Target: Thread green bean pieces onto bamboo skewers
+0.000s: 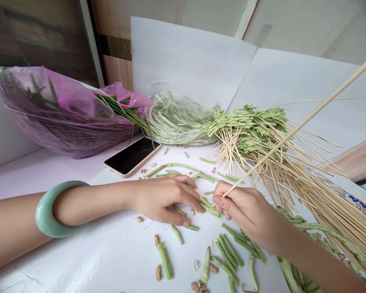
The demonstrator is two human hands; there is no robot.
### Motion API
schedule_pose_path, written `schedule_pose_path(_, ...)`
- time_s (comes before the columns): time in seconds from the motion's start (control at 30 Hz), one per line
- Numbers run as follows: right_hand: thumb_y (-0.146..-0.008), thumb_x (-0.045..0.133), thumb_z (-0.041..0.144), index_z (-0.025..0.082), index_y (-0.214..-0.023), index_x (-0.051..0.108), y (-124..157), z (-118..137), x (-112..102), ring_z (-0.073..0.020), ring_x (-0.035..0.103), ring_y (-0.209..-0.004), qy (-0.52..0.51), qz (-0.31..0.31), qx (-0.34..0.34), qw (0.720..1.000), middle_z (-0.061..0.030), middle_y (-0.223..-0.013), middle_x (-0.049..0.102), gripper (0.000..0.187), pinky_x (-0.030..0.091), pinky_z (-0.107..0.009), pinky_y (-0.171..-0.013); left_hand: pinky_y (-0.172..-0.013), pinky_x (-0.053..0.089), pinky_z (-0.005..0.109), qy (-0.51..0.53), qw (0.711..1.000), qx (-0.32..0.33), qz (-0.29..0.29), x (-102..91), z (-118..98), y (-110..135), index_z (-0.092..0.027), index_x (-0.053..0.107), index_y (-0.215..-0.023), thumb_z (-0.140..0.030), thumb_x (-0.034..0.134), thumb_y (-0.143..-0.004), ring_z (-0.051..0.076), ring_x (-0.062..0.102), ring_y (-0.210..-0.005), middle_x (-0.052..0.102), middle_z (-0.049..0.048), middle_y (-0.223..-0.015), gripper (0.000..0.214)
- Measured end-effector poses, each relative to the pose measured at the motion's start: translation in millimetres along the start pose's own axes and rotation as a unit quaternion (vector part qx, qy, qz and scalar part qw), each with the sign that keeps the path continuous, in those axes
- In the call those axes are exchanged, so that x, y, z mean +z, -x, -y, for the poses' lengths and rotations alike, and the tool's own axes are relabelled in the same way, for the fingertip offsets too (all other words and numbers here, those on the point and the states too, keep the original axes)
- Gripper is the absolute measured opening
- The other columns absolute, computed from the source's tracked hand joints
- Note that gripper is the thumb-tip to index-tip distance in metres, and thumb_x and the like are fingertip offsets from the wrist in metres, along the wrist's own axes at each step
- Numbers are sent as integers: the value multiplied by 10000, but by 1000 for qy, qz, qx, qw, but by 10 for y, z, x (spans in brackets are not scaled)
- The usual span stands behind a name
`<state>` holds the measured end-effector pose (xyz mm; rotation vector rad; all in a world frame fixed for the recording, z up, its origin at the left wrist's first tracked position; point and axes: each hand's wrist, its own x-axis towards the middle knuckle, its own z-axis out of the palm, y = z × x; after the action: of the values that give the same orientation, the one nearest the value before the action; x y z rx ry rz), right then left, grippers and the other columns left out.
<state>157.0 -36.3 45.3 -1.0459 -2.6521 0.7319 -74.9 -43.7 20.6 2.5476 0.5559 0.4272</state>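
My right hand (242,207) is closed round a long bamboo skewer (295,131), which slants up to the upper right. The skewer's lower tip is at a few cut green bean pieces (213,211) on the white tabletop (110,244). Spread over the table beside them is my left hand (171,197), its fingertips touching or very near the pieces. A green bangle (45,209) circles the left wrist. More cut bean pieces (228,250) lie in front of my hands, with loose brown seeds (158,272) among them.
Skewers threaded with bean pieces (247,122) are heaped at the back right, beside a large bundle of bare skewers (332,211). Behind are a clear bag of long beans (183,122), a purple plastic bag (70,118) and a phone (132,156). Whole beans (297,276) lie under my right forearm.
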Motion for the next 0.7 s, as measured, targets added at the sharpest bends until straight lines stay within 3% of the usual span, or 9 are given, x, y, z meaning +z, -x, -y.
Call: schedule_pose_path(0.7, -975, 273, 303, 227, -732, 379, -13, 12, 31, -127, 422, -554, 8, 14, -6, 1000, 36, -628, 433, 276, 351, -251, -536, -1067, 315, 362, 3, 1000, -2, 10, 8, 11, 3, -165, 622, -1217, -309, 611, -891, 245, 562, -1099, 680, 92, -1177, 356)
